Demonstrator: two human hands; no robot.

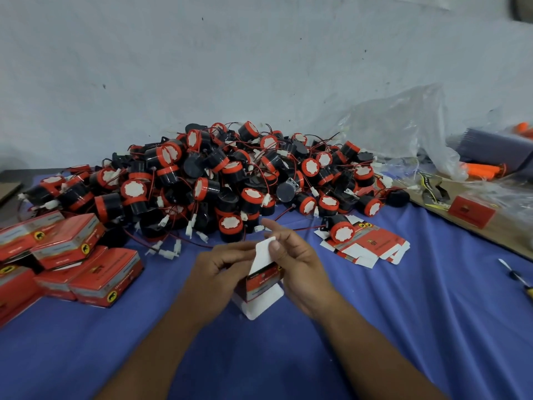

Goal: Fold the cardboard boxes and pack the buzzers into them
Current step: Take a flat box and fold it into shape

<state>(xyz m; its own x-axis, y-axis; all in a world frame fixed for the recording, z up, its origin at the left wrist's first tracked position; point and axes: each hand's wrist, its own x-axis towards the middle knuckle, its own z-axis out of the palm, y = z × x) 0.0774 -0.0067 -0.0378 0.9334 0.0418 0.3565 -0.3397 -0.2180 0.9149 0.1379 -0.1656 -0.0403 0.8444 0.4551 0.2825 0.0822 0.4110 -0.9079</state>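
Note:
A small red and white cardboard box (261, 287), half folded with white flaps sticking up and down, is held above the blue cloth between both hands. My left hand (222, 269) grips its left side. My right hand (294, 261) pinches the upper white flap with the thumb on it. Behind them lies a big heap of black and red buzzers (230, 174) with red wires and white plugs. A stack of flat unfolded boxes (372, 243) lies to the right, with one buzzer (341, 229) resting on it.
Several folded red boxes (72, 261) are piled at the left. A clear plastic bag (403, 128), one red box (471, 212), orange items and a cardboard sheet sit at the right. A screwdriver (516, 277) lies near the right edge. A pale wall stands behind.

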